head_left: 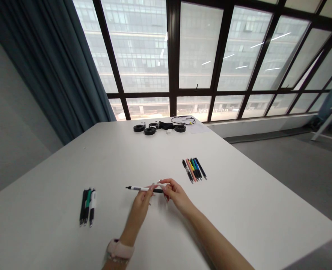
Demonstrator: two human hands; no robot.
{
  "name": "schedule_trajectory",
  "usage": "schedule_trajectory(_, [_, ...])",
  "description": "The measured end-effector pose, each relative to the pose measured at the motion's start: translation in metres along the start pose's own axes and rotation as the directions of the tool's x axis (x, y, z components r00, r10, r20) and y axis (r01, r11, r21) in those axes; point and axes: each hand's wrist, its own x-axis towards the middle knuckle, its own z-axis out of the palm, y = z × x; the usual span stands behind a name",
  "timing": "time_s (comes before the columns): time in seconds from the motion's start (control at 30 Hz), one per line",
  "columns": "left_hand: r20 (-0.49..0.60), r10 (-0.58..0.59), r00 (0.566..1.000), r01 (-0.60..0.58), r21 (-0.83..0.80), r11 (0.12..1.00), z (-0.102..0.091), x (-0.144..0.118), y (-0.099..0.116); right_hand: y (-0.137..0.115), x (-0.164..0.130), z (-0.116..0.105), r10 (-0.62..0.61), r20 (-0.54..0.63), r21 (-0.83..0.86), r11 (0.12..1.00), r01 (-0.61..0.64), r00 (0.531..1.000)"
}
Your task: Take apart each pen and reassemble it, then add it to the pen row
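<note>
A white and black pen (140,188) is held level above the white table (239,210), its tip pointing left. My left hand (141,204) pinches its middle from below, a pink watch on that wrist. My right hand (175,194) grips its right end with the fingertips. To the left lies a small group of pens (87,206) in black, green and white. To the right lies a row of several pens (194,169) in black, pink, green, blue and yellow.
Black tape rolls (150,129) and a coiled black cable (183,120) sit at the table's far edge by the window. A blue curtain (56,67) hangs at left. Grey floor lies to the right, past the table's right edge.
</note>
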Motion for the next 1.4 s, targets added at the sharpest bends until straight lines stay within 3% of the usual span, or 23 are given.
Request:
schedule_trajectory(0.2, [0.097, 0.009, 0.995, -0.005, -0.044, 0.999, 0.0, -0.002, 0.0, 0.006, 0.002, 0.0, 0.04, -0.023, 0.002, 0.999, -0.04, 0.999])
schedule_trajectory(0.57, [-0.012, -0.004, 1.0, 0.004, -0.033, 0.999, 0.002, 0.0, 0.007, 0.009, 0.006, 0.002, -0.008, -0.056, 0.037, 0.999, 0.01, 0.998])
schedule_trajectory(0.73, [-0.016, 0.001, 1.0, -0.001, -0.028, 1.0, 0.002, -0.004, 0.012, 0.008, 0.005, 0.001, 0.067, -0.075, -0.021, 0.997, -0.069, 0.995])
schedule_trajectory(0.9, [0.006, -0.004, 1.0, 0.004, -0.004, 1.0, 0.002, -0.004, 0.013, 0.015, 0.006, -0.001, 0.127, 0.013, -0.035, 0.991, -0.127, 0.992])
schedule_trajectory(1.27, [0.03, 0.012, 0.999, -0.012, -0.001, 1.0, 0.002, -0.003, 0.011, 0.01, 0.006, -0.002, 0.057, -0.068, -0.075, 0.995, -0.062, 0.996])
schedule_trajectory(1.4, [0.046, 0.011, 0.999, -0.011, 0.003, 1.0, 0.002, -0.003, 0.01, 0.011, 0.005, -0.001, 0.073, 0.003, -0.088, 0.993, -0.072, 0.997])
